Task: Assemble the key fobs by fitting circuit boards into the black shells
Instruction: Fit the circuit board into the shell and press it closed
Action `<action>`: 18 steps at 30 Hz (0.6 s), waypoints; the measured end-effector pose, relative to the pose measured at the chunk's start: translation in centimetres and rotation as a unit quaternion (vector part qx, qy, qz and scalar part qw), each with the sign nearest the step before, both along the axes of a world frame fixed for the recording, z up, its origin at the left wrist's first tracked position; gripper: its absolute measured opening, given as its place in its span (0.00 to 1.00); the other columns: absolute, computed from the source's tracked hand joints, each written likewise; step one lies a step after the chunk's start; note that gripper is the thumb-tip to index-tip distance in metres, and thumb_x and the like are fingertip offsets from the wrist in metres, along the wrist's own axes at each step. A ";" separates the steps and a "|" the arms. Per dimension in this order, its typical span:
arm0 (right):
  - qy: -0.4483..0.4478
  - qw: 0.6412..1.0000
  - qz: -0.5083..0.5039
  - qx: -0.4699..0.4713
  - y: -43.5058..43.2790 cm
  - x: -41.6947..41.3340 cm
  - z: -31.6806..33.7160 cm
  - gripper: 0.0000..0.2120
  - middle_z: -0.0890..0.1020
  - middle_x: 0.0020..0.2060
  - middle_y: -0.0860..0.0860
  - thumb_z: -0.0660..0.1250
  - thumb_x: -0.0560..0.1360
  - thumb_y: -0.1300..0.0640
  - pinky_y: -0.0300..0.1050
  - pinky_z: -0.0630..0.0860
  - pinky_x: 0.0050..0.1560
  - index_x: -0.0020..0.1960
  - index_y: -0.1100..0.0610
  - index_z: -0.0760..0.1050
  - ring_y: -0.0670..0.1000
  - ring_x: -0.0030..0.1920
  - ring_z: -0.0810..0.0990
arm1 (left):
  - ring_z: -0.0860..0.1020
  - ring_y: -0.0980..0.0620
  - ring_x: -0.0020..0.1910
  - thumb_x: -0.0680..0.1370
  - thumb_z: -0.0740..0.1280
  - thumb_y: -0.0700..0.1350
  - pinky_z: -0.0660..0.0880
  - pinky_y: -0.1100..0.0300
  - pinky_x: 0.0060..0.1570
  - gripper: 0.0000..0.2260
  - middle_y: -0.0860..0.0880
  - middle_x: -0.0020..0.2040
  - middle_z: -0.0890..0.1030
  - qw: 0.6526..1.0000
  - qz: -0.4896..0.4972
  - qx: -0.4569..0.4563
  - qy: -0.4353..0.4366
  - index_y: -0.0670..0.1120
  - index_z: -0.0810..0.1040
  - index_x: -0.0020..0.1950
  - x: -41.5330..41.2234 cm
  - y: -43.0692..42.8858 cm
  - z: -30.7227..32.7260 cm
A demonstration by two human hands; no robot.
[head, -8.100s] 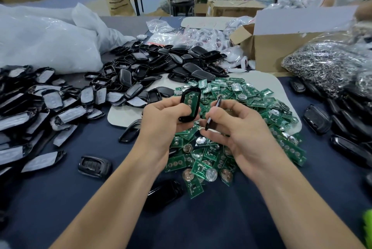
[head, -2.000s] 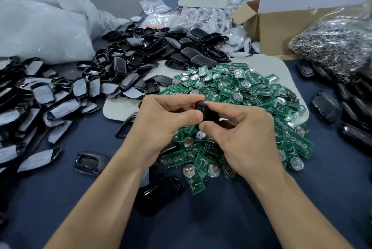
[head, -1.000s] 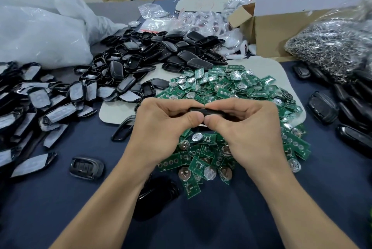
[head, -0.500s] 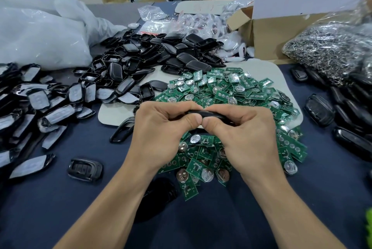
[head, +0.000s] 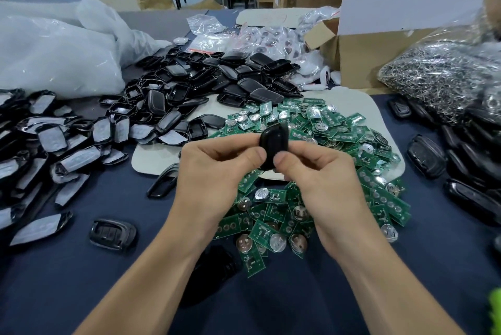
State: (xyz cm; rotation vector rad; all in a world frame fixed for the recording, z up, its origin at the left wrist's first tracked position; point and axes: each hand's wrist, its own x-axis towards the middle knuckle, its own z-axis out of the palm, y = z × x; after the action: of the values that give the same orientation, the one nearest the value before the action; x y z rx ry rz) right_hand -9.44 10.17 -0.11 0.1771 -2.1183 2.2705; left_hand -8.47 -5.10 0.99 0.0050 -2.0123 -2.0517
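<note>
Left hand and right hand pinch one black shell over circuit boards on a navy table.

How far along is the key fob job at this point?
Done: several closed black fobs lie at the right, seemingly finished. In hand: left hand and right hand both pinch one closed-looking fob. Left: a large heap of green circuit boards and a pile of empty black shells remain, so most of the work is probably ahead.
</note>
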 end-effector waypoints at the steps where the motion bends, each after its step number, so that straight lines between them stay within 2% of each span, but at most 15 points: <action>1: 0.007 1.000 0.010 0.027 0.0 0.0 -0.1 0.12 0.88 0.38 0.46 0.75 0.76 0.61 0.35 0.79 0.40 0.45 0.43 0.88 0.45 0.38 0.84 | 0.87 0.50 0.47 0.73 0.76 0.32 0.80 0.64 0.47 0.12 0.47 0.45 0.89 1.000 0.002 0.003 0.009 0.48 0.90 0.47 0.0 0.0 0.1; 3: 0.018 0.998 0.023 0.061 -0.1 0.0 -0.3 0.10 0.86 0.35 0.46 0.74 0.76 0.59 0.37 0.79 0.40 0.44 0.45 0.88 0.45 0.35 0.82 | 0.86 0.49 0.50 0.72 0.77 0.34 0.81 0.62 0.50 0.11 0.47 0.47 0.88 1.000 -0.006 -0.015 0.025 0.48 0.90 0.49 0.1 0.1 0.1; 6: 0.012 0.997 0.049 0.054 0.0 -0.1 -0.5 0.06 0.86 0.36 0.49 0.73 0.73 0.59 0.40 0.79 0.42 0.44 0.49 0.87 0.44 0.36 0.80 | 0.86 0.51 0.49 0.71 0.79 0.33 0.80 0.63 0.48 0.14 0.49 0.47 0.88 0.999 -0.005 -0.032 0.037 0.51 0.90 0.47 0.2 0.4 0.1; 9: 0.012 0.996 0.059 0.063 0.1 0.0 -0.5 0.05 0.87 0.38 0.52 0.73 0.72 0.58 0.49 0.83 0.45 0.45 0.51 0.87 0.52 0.39 0.84 | 0.86 0.52 0.47 0.70 0.78 0.31 0.81 0.62 0.48 0.16 0.52 0.45 0.87 0.998 0.004 -0.050 0.049 0.53 0.90 0.45 0.4 0.3 0.0; 11: 0.031 0.998 0.029 0.046 0.2 0.0 -0.3 0.09 0.88 0.40 0.52 0.74 0.70 0.60 0.53 0.85 0.43 0.47 0.49 0.88 0.57 0.42 0.87 | 0.86 0.53 0.47 0.70 0.80 0.32 0.81 0.63 0.48 0.16 0.55 0.45 0.87 0.993 0.022 -0.097 0.063 0.55 0.89 0.44 0.5 0.3 -0.2; 14: 0.082 0.996 -0.028 0.028 0.6 -0.2 -0.1 0.15 0.88 0.39 0.48 0.75 0.68 0.69 0.36 0.82 0.38 0.45 0.50 0.88 0.47 0.40 0.87 | 0.85 0.58 0.45 0.69 0.82 0.35 0.78 0.68 0.44 0.16 0.59 0.43 0.86 0.984 0.052 -0.156 0.064 0.57 0.89 0.43 0.5 0.4 -0.3; 16: 0.097 0.994 -0.028 0.034 0.8 -0.2 0.1 0.15 0.87 0.36 0.47 0.76 0.69 0.71 0.32 0.80 0.36 0.42 0.51 0.87 0.45 0.37 0.87 | 0.84 0.59 0.44 0.68 0.82 0.35 0.77 0.69 0.43 0.18 0.60 0.42 0.86 0.982 0.060 -0.166 0.062 0.60 0.88 0.42 0.5 0.3 -0.3; 18: 0.091 0.995 -0.012 0.027 1.0 -0.2 0.2 0.14 0.87 0.35 0.49 0.76 0.69 0.73 0.33 0.80 0.36 0.41 0.54 0.87 0.46 0.36 0.87 | 0.84 0.59 0.44 0.68 0.82 0.35 0.77 0.70 0.42 0.19 0.60 0.42 0.85 0.981 0.057 -0.173 0.068 0.61 0.88 0.41 0.5 0.3 -0.4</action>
State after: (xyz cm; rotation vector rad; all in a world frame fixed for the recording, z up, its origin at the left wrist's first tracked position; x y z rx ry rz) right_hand -9.61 11.12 0.09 0.3449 -2.0777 2.0961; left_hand -8.00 -4.82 0.58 -0.0812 -2.1972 -1.5678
